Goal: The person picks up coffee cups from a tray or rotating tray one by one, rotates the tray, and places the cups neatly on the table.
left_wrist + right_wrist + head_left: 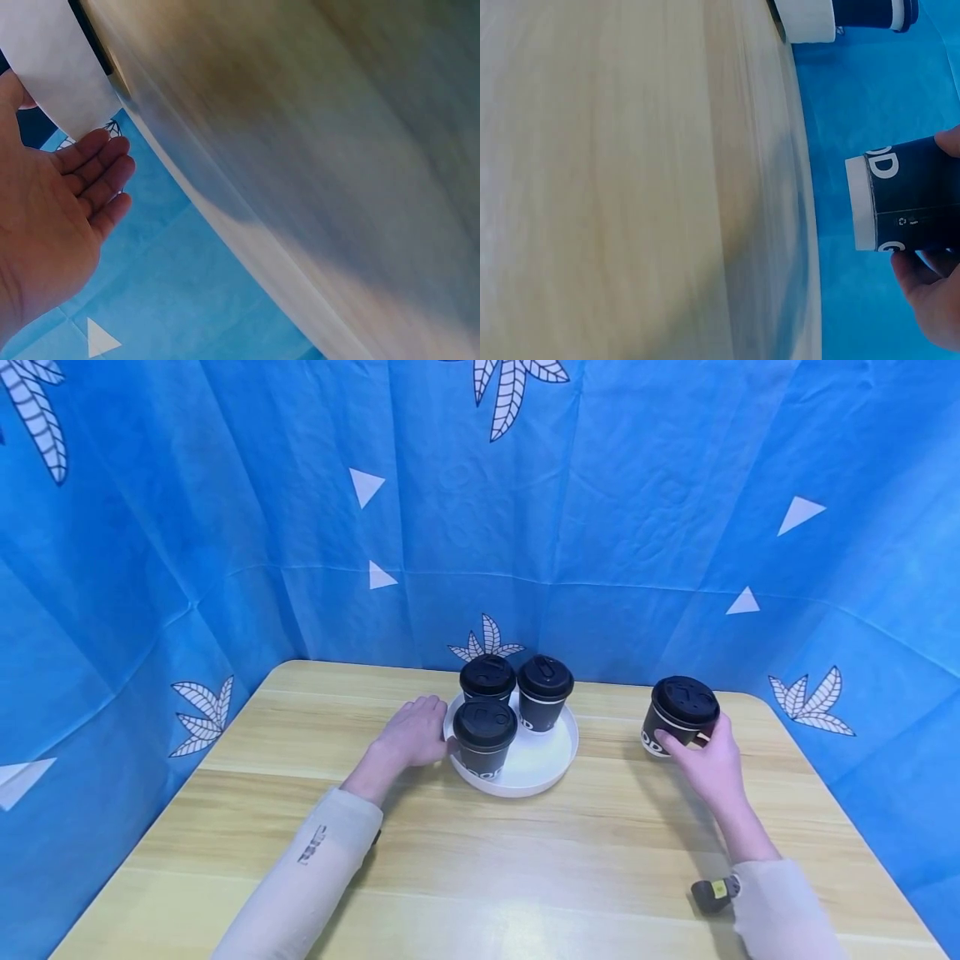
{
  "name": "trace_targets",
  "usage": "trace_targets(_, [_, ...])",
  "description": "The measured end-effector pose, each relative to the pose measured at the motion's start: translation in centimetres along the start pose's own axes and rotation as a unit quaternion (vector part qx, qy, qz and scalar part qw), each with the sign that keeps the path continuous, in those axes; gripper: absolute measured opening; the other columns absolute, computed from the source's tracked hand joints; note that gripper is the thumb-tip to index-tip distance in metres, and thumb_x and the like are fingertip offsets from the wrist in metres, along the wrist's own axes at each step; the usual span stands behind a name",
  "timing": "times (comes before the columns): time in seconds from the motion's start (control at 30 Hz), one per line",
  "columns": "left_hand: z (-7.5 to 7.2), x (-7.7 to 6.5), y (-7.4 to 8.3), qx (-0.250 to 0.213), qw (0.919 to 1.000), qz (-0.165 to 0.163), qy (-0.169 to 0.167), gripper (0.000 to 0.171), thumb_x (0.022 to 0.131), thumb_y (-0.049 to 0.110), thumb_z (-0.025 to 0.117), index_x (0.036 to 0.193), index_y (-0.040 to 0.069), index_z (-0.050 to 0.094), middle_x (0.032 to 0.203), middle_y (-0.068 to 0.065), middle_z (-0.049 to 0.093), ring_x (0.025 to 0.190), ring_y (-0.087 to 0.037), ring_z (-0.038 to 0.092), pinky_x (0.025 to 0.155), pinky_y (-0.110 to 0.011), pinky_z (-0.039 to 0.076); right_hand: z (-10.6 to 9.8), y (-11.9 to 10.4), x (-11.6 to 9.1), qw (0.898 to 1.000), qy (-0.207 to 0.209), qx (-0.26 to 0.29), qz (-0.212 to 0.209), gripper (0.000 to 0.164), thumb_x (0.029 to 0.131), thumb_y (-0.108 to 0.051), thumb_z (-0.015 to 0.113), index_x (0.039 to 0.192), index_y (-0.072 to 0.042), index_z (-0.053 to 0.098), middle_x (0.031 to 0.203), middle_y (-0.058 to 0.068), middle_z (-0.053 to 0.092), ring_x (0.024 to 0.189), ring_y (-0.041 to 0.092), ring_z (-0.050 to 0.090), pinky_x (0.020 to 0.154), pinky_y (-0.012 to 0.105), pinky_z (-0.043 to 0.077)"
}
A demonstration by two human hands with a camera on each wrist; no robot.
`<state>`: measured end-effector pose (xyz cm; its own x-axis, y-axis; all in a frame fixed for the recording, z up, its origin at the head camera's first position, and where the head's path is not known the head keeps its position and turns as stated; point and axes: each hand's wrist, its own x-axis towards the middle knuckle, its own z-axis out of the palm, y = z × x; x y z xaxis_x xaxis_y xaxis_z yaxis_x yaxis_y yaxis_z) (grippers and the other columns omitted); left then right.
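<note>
My right hand (711, 758) holds a black-sleeved paper coffee cup (667, 732) with a black lid, its thumb on the near side. In the right wrist view, this cup (911, 199) is raised above the tabletop, its white base showing. At the left side of a round white tray (536, 768), my left hand (414, 731) rests with fingertips and thumb right at the rim. Its fingers (101, 169) look loosely bent in the left wrist view. On the tray stand three matching lidded cups: a front cup (482, 756), a back-left cup (487, 677) and a back-right cup (542, 706).
The tray sits toward the back of a light wooden table (525, 868). A blue patterned cloth (480, 510) hangs behind the table and along its sides. A small dark device (712, 893) is worn at the right wrist, by the sleeve.
</note>
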<state>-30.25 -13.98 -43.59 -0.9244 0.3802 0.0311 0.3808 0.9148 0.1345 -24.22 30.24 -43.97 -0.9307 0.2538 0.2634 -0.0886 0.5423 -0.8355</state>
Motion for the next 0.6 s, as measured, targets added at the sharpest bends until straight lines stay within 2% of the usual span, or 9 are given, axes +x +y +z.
trace_targets(0.27, [0.0, 0.1, -0.2, 0.0, 1.0, 0.002, 0.004, 0.048, 0.088, 0.042, 0.072, 0.115, 0.005, 0.058, 0.104, -0.006, 0.054, 0.098, -0.026, 0.049, 0.091, -0.041, 0.046, -0.5, 0.8, 0.3, 0.999, 0.012, -0.028, 0.015, 0.088, 0.092, -0.03, 0.078, 0.157, 0.001, 0.027, 0.149, 0.026, 0.046, 0.133, 0.042, 0.05, 0.099, 0.044, 0.05])
trace_targets(0.43, [-0.1, 0.0, -0.2, -0.001, 1.0, -0.001, 0.001, 0.047, 0.088, 0.042, 0.071, 0.113, 0.005, 0.058, 0.104, -0.006, 0.055, 0.098, -0.026, 0.049, 0.091, -0.041, 0.046, -0.7, 1.2, 0.6, 0.999, 0.019, -0.025, 0.021, 0.089, 0.092, -0.029, 0.077, 0.158, 0.001, 0.026, 0.15, 0.026, 0.045, 0.133, 0.041, 0.048, 0.103, 0.052, 0.046])
trace_targets(0.6, [-0.1, 0.0, -0.1, -0.001, 1.0, -0.002, -0.002, 0.047, 0.089, 0.044, 0.071, 0.114, 0.006, 0.058, 0.105, -0.006, 0.054, 0.098, -0.026, 0.049, 0.09, -0.04, 0.046, -1.0, 1.8, 0.7, 0.999, 0.026, -0.035, 0.032, 0.089, 0.092, -0.032, 0.077, 0.158, 0.002, 0.026, 0.149, 0.027, 0.045, 0.132, 0.041, 0.048, 0.101, 0.049, 0.046])
